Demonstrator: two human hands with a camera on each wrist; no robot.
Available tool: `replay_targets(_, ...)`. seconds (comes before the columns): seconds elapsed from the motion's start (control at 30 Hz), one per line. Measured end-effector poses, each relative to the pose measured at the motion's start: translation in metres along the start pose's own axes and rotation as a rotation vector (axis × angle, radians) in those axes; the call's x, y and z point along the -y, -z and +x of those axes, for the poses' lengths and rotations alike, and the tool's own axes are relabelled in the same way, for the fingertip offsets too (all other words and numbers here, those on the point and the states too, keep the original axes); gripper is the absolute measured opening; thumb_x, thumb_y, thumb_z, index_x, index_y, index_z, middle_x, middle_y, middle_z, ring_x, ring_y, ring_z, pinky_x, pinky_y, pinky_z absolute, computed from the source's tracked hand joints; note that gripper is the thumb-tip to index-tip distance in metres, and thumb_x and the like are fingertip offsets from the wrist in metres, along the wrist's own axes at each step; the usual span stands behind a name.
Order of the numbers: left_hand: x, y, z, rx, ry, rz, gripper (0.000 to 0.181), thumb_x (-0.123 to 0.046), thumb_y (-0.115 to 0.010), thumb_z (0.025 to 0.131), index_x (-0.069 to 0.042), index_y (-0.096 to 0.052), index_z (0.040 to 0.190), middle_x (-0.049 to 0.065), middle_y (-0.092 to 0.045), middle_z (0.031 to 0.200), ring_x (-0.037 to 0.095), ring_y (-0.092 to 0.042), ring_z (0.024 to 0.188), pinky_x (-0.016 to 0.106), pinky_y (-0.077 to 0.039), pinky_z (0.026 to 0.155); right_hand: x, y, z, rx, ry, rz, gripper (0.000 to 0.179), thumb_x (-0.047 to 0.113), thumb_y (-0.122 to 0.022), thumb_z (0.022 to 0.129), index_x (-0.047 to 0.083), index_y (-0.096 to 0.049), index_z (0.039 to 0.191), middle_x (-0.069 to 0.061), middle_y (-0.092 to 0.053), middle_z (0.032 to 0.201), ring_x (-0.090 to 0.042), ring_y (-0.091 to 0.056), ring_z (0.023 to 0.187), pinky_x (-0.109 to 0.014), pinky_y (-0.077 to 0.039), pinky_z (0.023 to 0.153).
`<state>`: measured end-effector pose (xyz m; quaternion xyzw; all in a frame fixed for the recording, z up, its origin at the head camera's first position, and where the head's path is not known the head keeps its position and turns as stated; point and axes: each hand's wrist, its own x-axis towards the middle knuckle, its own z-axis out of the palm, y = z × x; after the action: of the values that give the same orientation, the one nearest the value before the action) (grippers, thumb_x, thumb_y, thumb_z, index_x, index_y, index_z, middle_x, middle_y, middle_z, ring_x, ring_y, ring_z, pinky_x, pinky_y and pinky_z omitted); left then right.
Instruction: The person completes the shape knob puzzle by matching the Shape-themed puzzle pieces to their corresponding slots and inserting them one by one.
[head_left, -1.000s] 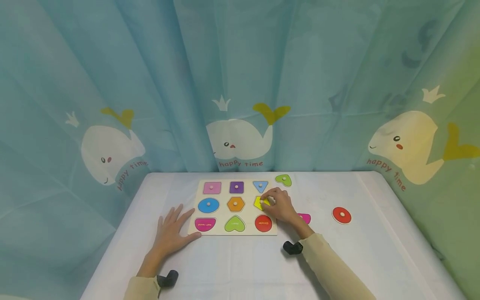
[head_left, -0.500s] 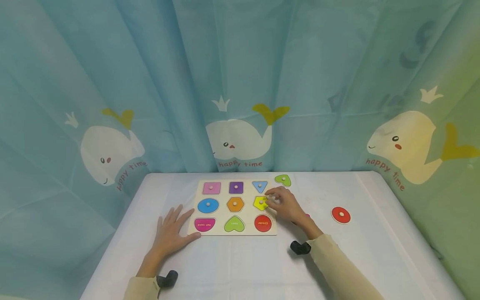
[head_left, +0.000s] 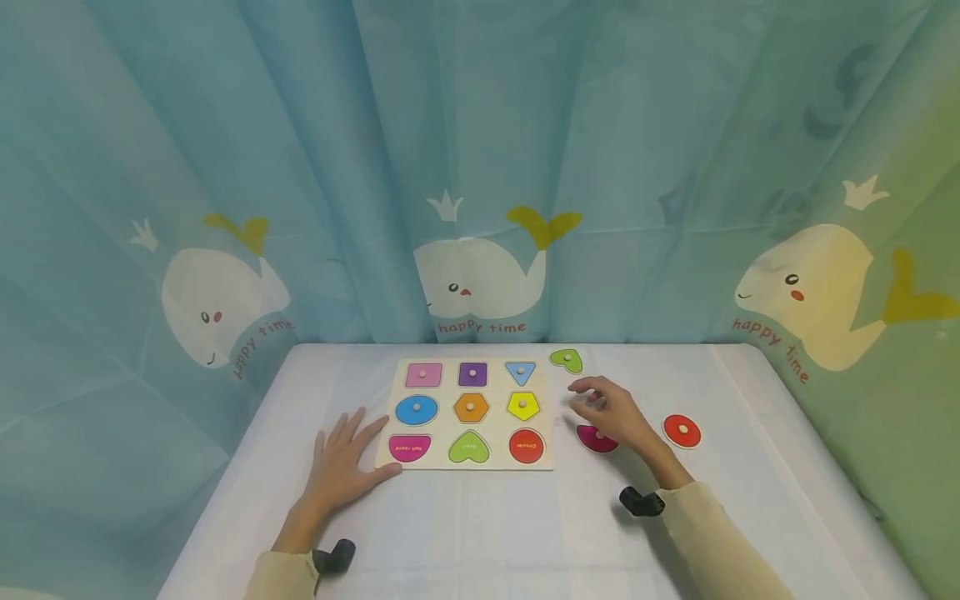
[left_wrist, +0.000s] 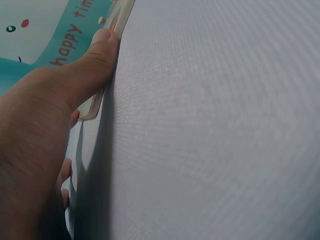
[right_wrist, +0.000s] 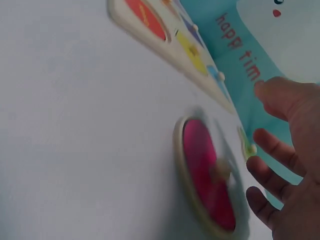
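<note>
A cream shape-puzzle board (head_left: pixel 497 427) lies on the table. Knobbed pieces fill its two far rows, among them a yellow pentagon (head_left: pixel 516 406); the near row shows bare printed half-round, heart and circle recesses. My left hand (head_left: pixel 339 471) spreads its fingers at the board's left edge, the thumb touching the near corner. Just off the board's right side hovers my right hand (head_left: pixel 621 418), fingers loosely bent and holding nothing. Partly beneath it lies a magenta half-round piece (head_left: pixel 589 436), its knob visible in the right wrist view.
A green heart piece (head_left: pixel 561 360) lies by the board's far right corner. To the right of my right hand is a red circle piece (head_left: pixel 675 427). A blue whale-print curtain (head_left: pixel 637 250) hangs behind the table's far edge (head_left: pixel 660 343).
My right hand has let go of the yellow pentagon's knob and moved right, off the board to above the magenta half-round. The pentagon stays in its recess. My left hand keeps its place.
</note>
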<state>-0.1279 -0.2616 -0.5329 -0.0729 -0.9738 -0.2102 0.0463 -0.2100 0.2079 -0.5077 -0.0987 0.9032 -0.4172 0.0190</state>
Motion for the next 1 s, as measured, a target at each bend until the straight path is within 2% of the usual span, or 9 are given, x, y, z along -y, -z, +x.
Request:
replay_targets(0.1,0.0,0.001,0.0,-0.005,-0.002,0.002,0.086,-0.061,-0.076,0.08,-0.02,-0.052,0.151,0.023,-0.035,0.162,0.051,-0.021,0.15,0.081,-0.008,0.112,-0.011,0.003,-0.007,-0.006,0.008,-0.01,0.034,0.022,-0.079,0.092,0.014,-0.07,0.123,-0.007,-0.068,0.119,-0.029,-0.061,0.106,-0.036,-0.061,0.08)
replay_targets(0.2,-0.001,0.002,-0.001,-0.01,-0.001,-0.002,0.086,-0.061,-0.076,0.08,-0.02,-0.052,0.151,0.023,-0.035,0.162,0.051,-0.021,0.15,0.081,-0.008,0.112,-0.021,0.006,-0.015,-0.006,0.05,-0.032,0.035,0.021,-0.081,0.09,0.013,-0.071,0.122,-0.007,-0.069,0.119,-0.028,-0.062,0.104,-0.037,-0.058,0.083)
replay_targets(0.33,-0.002,0.001,0.0,-0.006,0.001,-0.006,0.086,-0.062,-0.076,0.08,-0.019,-0.052,0.151,0.023,-0.035,0.162,0.051,-0.021,0.15,0.081,-0.008,0.112,-0.032,0.011,-0.026,0.01,0.083,-0.056,0.038,0.022,-0.084,0.087,0.012,-0.073,0.122,-0.008,-0.07,0.12,-0.031,-0.061,0.108,-0.047,-0.055,0.092)
replay_targets(0.53,0.0,-0.001,0.001,0.014,0.014,0.003,0.088,-0.063,-0.076,0.08,-0.02,-0.05,0.152,0.022,-0.033,0.163,0.05,-0.019,0.151,0.08,-0.007,0.113,-0.04,0.019,-0.04,0.049,0.085,-0.084,0.036,0.025,-0.086,0.085,0.017,-0.074,0.118,-0.006,-0.069,0.121,-0.035,-0.059,0.12,-0.062,-0.047,0.104)
replay_targets(0.73,0.002,-0.002,0.001,0.012,0.011,0.003,0.088,-0.06,-0.077,0.079,-0.019,-0.05,0.152,0.023,-0.032,0.163,0.05,-0.019,0.151,0.08,-0.007,0.113,-0.043,0.022,-0.043,0.054,0.101,-0.055,0.026,0.017,-0.085,0.085,0.02,-0.076,0.109,-0.005,-0.068,0.118,-0.036,-0.057,0.122,-0.066,-0.043,0.106)
replay_targets(1.0,0.003,-0.003,0.002,0.023,0.022,-0.006,0.089,-0.06,-0.076,0.08,-0.021,-0.048,0.154,0.021,-0.029,0.165,0.049,-0.016,0.152,0.079,-0.005,0.114,-0.042,0.02,-0.041,0.052,0.061,-0.071,0.021,0.016,-0.083,0.087,0.021,-0.078,0.106,-0.01,-0.065,0.124,-0.039,-0.053,0.126,-0.067,-0.043,0.105)
